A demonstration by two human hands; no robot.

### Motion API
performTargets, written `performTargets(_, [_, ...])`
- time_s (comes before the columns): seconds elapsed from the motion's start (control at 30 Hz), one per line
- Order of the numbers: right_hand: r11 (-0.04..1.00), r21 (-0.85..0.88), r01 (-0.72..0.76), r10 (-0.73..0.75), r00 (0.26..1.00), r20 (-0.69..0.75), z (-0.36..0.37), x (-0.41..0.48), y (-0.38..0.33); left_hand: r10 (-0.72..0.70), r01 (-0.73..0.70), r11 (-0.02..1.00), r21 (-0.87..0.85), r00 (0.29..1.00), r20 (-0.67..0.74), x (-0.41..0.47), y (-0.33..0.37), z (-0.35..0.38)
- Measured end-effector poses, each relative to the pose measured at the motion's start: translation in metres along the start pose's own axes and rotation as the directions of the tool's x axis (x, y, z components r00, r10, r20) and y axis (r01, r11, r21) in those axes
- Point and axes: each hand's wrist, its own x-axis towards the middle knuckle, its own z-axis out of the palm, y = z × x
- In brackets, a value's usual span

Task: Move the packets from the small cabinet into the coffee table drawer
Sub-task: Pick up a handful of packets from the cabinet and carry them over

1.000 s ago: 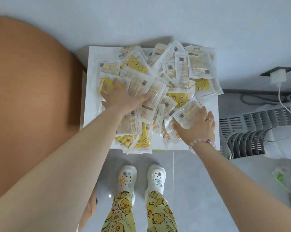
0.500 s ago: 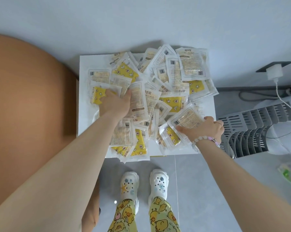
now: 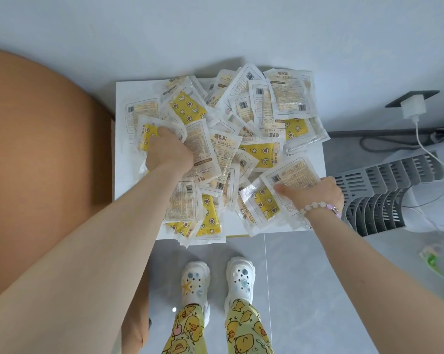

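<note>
Packets (image 3: pixel 241 149): crinkly clear plastic, rectangular | left hand (image 3: pixel 168 153) clutches several | right hand (image 3: pixel 315 194) pinches one

A rounded orange-brown surface (image 3: pixel 37 162) fills the left, a white charger (image 3: pixel 413 108) sits in a black wall socket (image 3: pixel 420 94) at the right with its white cable (image 3: pixel 430 152) trailing over a grey slatted unit (image 3: pixel 384 195), and white clogs (image 3: pixel 195 279) and duck-print trousers (image 3: pixel 246 330) stand on the grey floor tiles (image 3: pixel 318 290).

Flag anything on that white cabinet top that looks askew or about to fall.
The packets lie in a loose, crisscrossed heap on the cabinet top. A few front packets overhang its near edge and might slip off.
</note>
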Motion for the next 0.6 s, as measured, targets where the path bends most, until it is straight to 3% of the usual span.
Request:
performTargets(0.23, [0.989,0.134,-0.055,0.059,0.998,-0.03,-0.014,0.007,0.003,0.014,-0.009,0.996,0.091,0.999,-0.052,-0.001,0.001,-0.007])
performTargets(0.6, [0.981,0.184,0.067,-0.051,0.994,-0.093,-0.026,0.009,0.007,0.044,-0.039,0.996,0.075,0.996,-0.074,-0.007,-0.006,-0.012])
